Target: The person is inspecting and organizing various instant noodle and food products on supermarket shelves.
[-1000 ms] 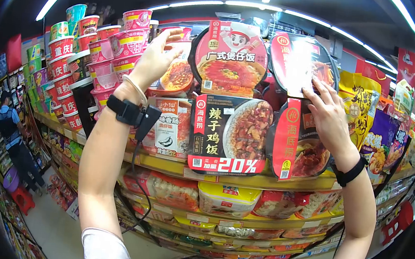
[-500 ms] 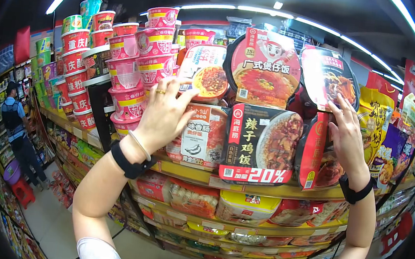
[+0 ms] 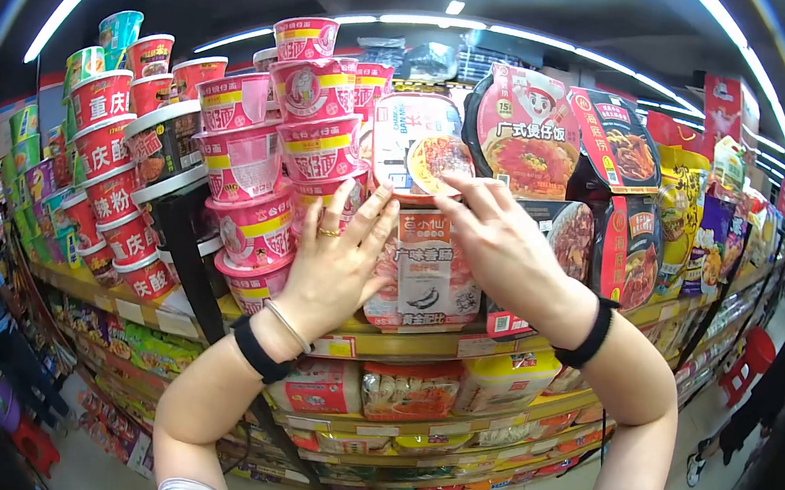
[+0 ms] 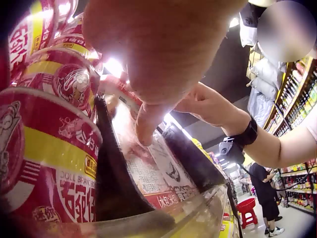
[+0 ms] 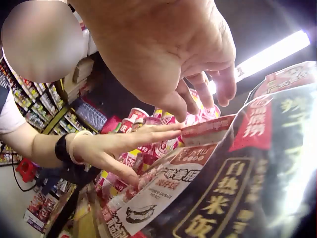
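A white and orange instant-rice pack [image 3: 421, 290] with a sausage drawing stands upright on the shelf front. Above it leans a white pack [image 3: 411, 144] with a picture of a saucy dish. My left hand [image 3: 335, 259], fingers extended, rests at the lower pack's upper left side, its fingertips near the seam between both packs. From the right, my right hand [image 3: 513, 251] reaches across with loosely bent fingers, fingertips at the upper pack's bottom edge. In the right wrist view, the left hand [image 5: 106, 148] lies flat along the pack's side.
Stacked pink noodle cups [image 3: 254, 172] rise close by my left hand, with red cups [image 3: 122, 193] further left. Black-tray rice packs [image 3: 525, 135] stand to the right, then yellow bags [image 3: 679, 219]. Bagged noodles [image 3: 412, 391] fill the shelf below. People stand in both aisles.
My right hand has left the right-hand black-tray pack and crossed leftward to the two middle packs. My left hand has come down from beside the upper pack. The head view has shifted.
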Available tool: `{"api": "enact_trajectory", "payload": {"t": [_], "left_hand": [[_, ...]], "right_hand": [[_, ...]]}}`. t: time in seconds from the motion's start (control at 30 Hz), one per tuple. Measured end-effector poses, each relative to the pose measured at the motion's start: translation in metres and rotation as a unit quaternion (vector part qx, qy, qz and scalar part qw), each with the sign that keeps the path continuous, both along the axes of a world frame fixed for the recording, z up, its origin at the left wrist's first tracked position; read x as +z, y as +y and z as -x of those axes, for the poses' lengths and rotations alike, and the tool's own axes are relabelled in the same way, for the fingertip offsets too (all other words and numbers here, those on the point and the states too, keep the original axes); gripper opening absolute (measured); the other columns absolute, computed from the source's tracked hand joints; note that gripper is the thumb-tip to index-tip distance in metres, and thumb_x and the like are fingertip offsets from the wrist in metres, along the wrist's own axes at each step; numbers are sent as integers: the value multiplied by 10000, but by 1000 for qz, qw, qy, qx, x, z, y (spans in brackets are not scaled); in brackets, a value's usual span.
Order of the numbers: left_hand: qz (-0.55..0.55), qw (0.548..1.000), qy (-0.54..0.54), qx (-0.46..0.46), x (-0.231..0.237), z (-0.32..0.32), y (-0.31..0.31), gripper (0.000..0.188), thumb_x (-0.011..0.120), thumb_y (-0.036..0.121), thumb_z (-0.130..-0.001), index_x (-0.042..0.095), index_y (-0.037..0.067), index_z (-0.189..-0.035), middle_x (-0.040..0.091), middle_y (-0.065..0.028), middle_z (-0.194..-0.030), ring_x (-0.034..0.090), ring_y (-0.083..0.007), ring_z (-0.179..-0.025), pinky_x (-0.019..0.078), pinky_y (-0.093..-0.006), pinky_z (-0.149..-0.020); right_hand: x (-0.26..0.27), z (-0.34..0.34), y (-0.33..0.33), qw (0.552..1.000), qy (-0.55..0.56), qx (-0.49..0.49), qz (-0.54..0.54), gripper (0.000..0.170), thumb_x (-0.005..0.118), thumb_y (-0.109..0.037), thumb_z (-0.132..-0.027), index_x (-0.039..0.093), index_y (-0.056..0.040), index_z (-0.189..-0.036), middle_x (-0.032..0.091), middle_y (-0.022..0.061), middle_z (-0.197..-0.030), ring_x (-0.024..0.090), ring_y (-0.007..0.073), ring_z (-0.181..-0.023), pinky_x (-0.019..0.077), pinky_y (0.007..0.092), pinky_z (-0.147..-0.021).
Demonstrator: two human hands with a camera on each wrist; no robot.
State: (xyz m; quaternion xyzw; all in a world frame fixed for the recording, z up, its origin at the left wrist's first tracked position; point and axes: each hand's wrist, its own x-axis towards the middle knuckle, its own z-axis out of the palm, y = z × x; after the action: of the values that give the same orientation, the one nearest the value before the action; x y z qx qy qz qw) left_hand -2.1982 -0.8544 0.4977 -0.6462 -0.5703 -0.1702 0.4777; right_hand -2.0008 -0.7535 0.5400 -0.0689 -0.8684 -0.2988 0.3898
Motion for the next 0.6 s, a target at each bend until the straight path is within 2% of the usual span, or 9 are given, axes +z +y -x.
{"api": "enact_trajectory", "payload": {"t": [0.13,0.17,0.2,0.37,0.5,0.57,0.6], "left_hand": [[6,999,-11,-32,-5,7,4,902,752,381,-659,335,99,-1408,276,-62,-1471,248,-317,-1311,206,-493,-1069],[9,999,-18,-35,-4,7,4,939,772,366,-635,321,103,-1415,264,-58,-1476,253,-314,-1304,209,-493,-1066],[9,999,-16,-42,-3,7,5,939,772,366,-635,321,103,-1415,264,-58,-1476,253,-314,-1304,209,-493,-1066],[0,997,-40,-61,1,4,6,953,804,315,-583,341,111,-1390,361,-49,-1355,317,-288,-1223,244,-469,-1030],[-20,996,-46,-70,-1,2,5,911,810,290,-572,374,115,-1352,388,-47,-1291,336,-280,-1198,253,-462,-1014],[-17,995,-54,-80,0,1,5,871,816,255,-563,393,115,-1312,395,-53,-1272,344,-282,-1192,262,-461,-1003],[-18,995,-51,-78,1,0,4,871,816,255,-563,393,115,-1312,395,-53,-1272,344,-282,-1192,262,-461,-1003]], "right_hand": [[-11,36,-1,993,43,-95,-48,478,552,-36,-720,498,91,-1177,500,199,-1188,470,335,-1093,413,375,-954],[-14,41,-2,993,48,-111,-15,545,545,45,-683,469,60,-1222,465,201,-1236,441,370,-1134,407,391,-970],[-14,42,-4,992,50,-118,-16,545,545,45,-683,469,60,-1222,465,201,-1236,441,370,-1134,407,391,-970],[-16,41,-12,993,53,-104,-22,501,544,55,-675,489,44,-1173,480,179,-1130,467,351,-1058,439,384,-903],[-17,37,-11,995,47,-90,3,511,543,58,-671,497,34,-1180,474,174,-1134,467,348,-1054,447,383,-890],[-18,34,-8,996,48,-73,5,432,554,-42,-710,532,73,-1125,498,185,-1082,454,324,-1070,406,374,-941],[-19,34,-7,996,51,-71,5,432,554,-42,-710,532,73,-1125,498,185,-1082,454,324,-1070,406,374,-941]]}}
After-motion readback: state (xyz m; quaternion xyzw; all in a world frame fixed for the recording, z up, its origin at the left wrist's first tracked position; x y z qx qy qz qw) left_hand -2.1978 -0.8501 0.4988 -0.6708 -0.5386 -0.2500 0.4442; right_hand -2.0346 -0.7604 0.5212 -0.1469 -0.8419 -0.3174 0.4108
